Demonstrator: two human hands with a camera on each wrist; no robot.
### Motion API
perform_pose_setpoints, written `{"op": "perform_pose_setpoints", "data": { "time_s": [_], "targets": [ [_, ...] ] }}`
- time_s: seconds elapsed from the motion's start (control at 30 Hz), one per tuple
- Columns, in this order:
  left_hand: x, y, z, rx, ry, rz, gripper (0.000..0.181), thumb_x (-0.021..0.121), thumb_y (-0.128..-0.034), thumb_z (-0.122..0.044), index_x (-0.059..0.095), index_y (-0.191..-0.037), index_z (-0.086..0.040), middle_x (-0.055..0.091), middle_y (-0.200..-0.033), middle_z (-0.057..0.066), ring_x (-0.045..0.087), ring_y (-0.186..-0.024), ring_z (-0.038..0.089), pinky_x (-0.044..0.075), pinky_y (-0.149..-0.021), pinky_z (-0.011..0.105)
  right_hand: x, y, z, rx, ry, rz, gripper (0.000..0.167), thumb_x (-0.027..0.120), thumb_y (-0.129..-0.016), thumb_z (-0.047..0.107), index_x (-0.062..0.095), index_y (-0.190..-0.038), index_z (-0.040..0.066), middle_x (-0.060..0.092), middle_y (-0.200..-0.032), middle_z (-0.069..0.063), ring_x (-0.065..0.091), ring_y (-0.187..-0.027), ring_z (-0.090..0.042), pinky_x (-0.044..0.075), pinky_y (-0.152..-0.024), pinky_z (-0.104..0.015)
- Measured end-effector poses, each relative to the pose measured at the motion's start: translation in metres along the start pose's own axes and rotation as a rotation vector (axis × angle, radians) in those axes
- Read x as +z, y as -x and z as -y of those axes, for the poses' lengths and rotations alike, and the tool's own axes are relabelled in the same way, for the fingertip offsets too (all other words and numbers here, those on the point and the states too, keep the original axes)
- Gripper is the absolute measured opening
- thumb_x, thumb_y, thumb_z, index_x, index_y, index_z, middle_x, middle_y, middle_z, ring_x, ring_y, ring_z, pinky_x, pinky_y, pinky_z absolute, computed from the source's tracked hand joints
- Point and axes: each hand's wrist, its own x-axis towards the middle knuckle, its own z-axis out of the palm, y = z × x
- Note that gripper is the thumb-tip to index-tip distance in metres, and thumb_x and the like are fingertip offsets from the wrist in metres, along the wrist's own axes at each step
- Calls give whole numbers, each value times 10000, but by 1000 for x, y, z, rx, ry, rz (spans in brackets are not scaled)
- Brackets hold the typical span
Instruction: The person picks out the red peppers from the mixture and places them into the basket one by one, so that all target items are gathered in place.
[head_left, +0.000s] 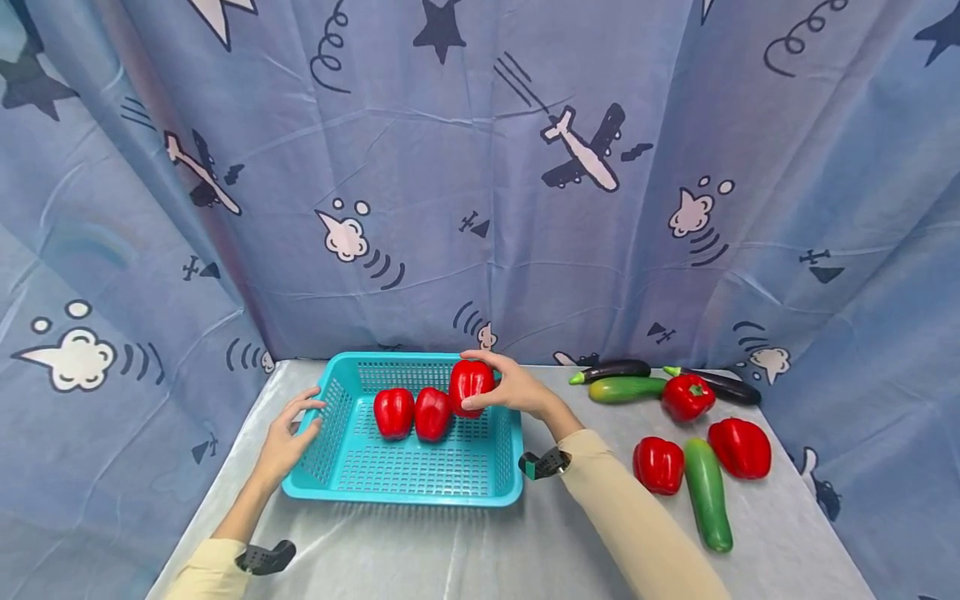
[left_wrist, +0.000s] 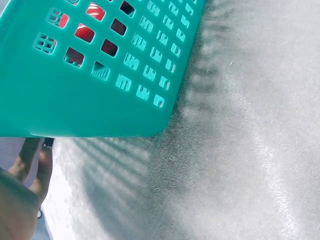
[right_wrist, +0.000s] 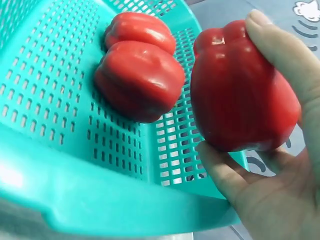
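Observation:
My right hand (head_left: 517,390) holds a red bell pepper (head_left: 470,386) over the right back part of a turquoise plastic basket (head_left: 405,498). In the right wrist view the thumb lies along one side of this pepper (right_wrist: 240,90) and the fingers support the other. Two more red bell peppers, a left one (head_left: 393,413) and a right one (head_left: 432,415), lie side by side in the basket. At the basket's left rim is my left hand (head_left: 285,442), its fingers and thumb spread and reaching over the edge. The left wrist view partly hides those fingers (left_wrist: 44,170) behind the basket wall.
Right of the basket on the grey cloth lie three red bell peppers (head_left: 658,466), a green cucumber-like vegetable (head_left: 708,496), another one (head_left: 626,389) at the back, and two dark eggplants (head_left: 622,369). A patterned blue curtain (head_left: 450,208) hangs behind the table.

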Motion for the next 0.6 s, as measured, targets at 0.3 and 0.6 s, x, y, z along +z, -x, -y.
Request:
{"op": "perform_pose_setpoints", "data": {
  "time_s": [0.3, 0.6],
  "targets": [
    [1, -1, 0, 6, 4, -10, 257, 609, -964, 83, 633, -1220, 83, 456, -1479, 252, 426, -1332, 449, 435, -851, 133, 7, -10, 0, -36, 37, 77, 735, 881, -794, 156, 521, -1430, 81, 580, -1268, -83, 571, -1134, -296, 570, -827, -392],
    [1, -1, 0, -2, 24, -21, 264, 626, -950, 92, 647, -1212, 70, 467, -1475, 248, 427, -1343, 437, 422, -872, 127, 14, -15, -1, -38, 59, 76, 701, 898, -772, 126, 565, -1389, 148, 592, -1275, -65, 585, -1114, -280, 569, -832, -384]
  ]
}}
